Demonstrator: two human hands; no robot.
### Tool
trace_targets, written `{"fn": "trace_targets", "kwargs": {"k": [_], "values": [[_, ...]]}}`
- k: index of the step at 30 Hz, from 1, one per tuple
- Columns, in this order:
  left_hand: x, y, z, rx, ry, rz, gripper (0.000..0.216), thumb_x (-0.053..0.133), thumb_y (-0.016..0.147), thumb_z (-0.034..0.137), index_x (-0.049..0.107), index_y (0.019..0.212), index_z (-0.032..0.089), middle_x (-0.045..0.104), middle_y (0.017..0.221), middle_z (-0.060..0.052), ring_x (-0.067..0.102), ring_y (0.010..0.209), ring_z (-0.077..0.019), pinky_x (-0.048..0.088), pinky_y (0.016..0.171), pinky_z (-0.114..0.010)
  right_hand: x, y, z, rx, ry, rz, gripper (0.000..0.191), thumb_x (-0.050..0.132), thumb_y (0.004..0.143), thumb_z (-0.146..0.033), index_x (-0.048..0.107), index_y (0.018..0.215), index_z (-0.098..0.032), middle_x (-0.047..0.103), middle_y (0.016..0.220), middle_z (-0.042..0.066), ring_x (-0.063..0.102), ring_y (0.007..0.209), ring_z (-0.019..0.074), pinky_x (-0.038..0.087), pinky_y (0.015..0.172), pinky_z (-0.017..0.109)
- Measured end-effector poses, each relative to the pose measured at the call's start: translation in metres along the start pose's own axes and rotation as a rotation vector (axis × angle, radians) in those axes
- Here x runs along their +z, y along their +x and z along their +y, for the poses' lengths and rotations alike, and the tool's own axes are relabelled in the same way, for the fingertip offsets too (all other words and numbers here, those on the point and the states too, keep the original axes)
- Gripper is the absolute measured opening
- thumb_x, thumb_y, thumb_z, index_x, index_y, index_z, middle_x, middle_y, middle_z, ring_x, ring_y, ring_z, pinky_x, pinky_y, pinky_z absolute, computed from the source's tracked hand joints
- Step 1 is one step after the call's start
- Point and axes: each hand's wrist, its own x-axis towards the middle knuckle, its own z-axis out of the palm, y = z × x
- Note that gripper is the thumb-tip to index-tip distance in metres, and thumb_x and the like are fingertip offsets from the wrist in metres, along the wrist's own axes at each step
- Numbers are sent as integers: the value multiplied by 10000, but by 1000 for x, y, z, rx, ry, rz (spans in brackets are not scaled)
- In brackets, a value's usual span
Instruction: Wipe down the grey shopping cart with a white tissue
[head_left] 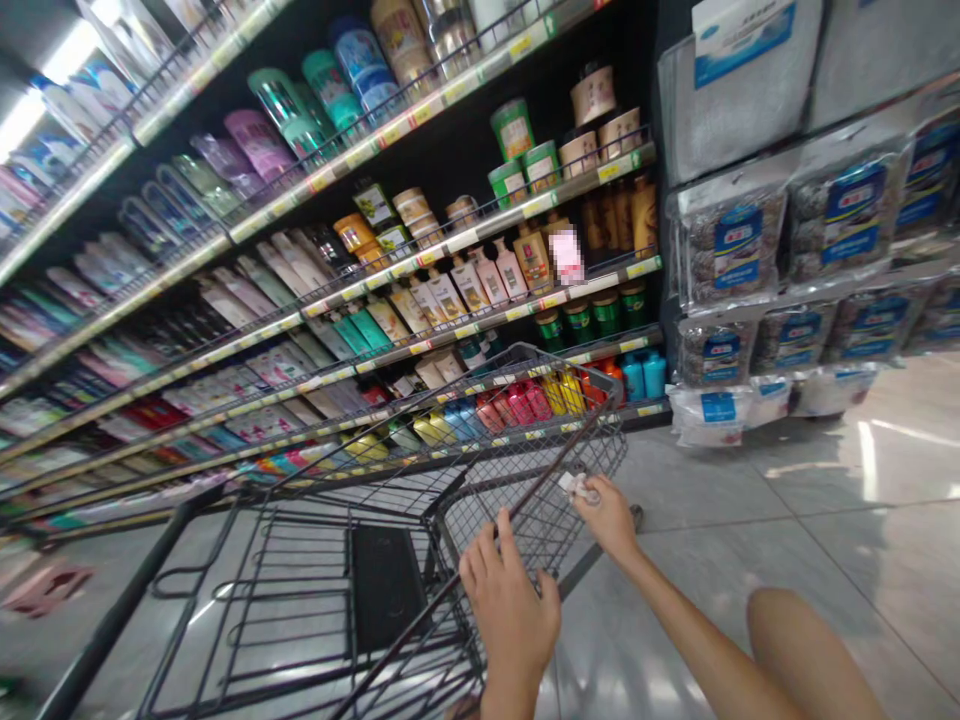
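A dark wire shopping cart [397, 510] stands before me with its basket nearly bare. My left hand [514, 595] lies over the cart's near side rim, fingers stretched and thumb apart, not wrapped round the bar. Further along, outside the basket's wire side, my right hand [611, 520] pinches a small crumpled white tissue-like piece [579, 487]. It is close to the mesh; whether it touches the wires I cannot tell.
Long store shelves [450, 330] of bottles and jars run behind the cart. Packs of steel scouring balls [739, 250] hang at the right. Grey floor tiles [750, 510] lie below, and my knee [802, 650] shows at lower right. A pink stool [49, 588] is at far left.
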Motion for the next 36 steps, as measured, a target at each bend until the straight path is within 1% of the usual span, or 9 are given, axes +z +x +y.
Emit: {"fn": "trace_targets", "kwargs": {"k": [2, 5, 7, 10, 13, 16, 21, 27, 36], "values": [[1, 0, 0, 1, 5, 7, 650, 532, 685, 153, 412, 1322, 107, 480, 1164, -136, 412, 1095, -286, 307, 992, -473, -7, -2, 5, 39, -53, 21, 109, 532, 660, -298, 534, 616, -199, 538, 667, 10, 525, 606, 165, 388, 581, 259], [1, 0, -1, 12, 5, 18, 639, 528, 693, 149, 411, 1320, 108, 480, 1160, -135, 415, 1092, -284, 309, 990, -470, -17, -7, 6, 60, -70, 123, 128, 540, 682, -322, 553, 655, -197, 544, 683, 20, 532, 616, 174, 411, 584, 271], [1, 0, -1, 18, 5, 21, 636, 529, 693, 151, 413, 1317, 101, 479, 1161, -140, 413, 1091, -287, 311, 988, -472, -20, -6, -4, 14, -44, 211, 128, 540, 708, -317, 569, 704, -192, 553, 736, 35, 551, 667, 184, 441, 620, 287], [2, 0, -2, 18, 11, 15, 632, 529, 693, 159, 419, 1312, 97, 479, 1170, -146, 410, 1088, -292, 311, 987, -481, -21, 2, -34, -114, -3, 317, 93, 531, 734, -255, 575, 784, -192, 576, 908, 77, 575, 827, 203, 472, 731, 317], [3, 0, -3, 20, 9, 12, 636, 523, 693, 161, 415, 1317, 99, 479, 1175, -150, 406, 1096, -295, 313, 985, -488, -15, 11, -65, -231, 27, 269, 147, 494, 746, -170, 574, 867, -194, 590, 976, 82, 574, 927, 203, 469, 807, 326], [2, 0, -2, 12, 7, 13, 639, 519, 693, 155, 409, 1319, 101, 477, 1170, -149, 404, 1104, -298, 316, 982, -490, -6, 14, -78, -255, 38, 219, 213, 461, 748, -123, 566, 920, -192, 586, 942, 66, 577, 903, 187, 474, 796, 306], [1, 0, 0, 12, 10, 12, 627, 515, 706, 158, 406, 1320, 101, 471, 1172, -151, 411, 1102, -298, 322, 978, -488, 2, 10, -69, -258, -1, 208, 214, 464, 742, -116, 573, 903, -206, 581, 929, 57, 589, 879, 183, 486, 752, 281], [3, 0, -1, 8, 7, 6, 643, 517, 696, 172, 405, 1325, 106, 478, 1170, -154, 416, 1095, -298, 321, 973, -492, 3, 5, -54, -290, -36, 194, 224, 469, 740, -117, 572, 915, -211, 579, 956, 63, 596, 900, 191, 489, 775, 295], [0, 2, 1, 11, 38, -7, 649, 534, 679, 174, 414, 1312, 94, 476, 1169, -154, 411, 1085, -299, 320, 978, -482, 14, -10, -5, -125, -74, 107, 183, 438, 732, -155, 555, 864, -198, 585, 894, 54, 606, 829, 190, 480, 735, 293]]}}
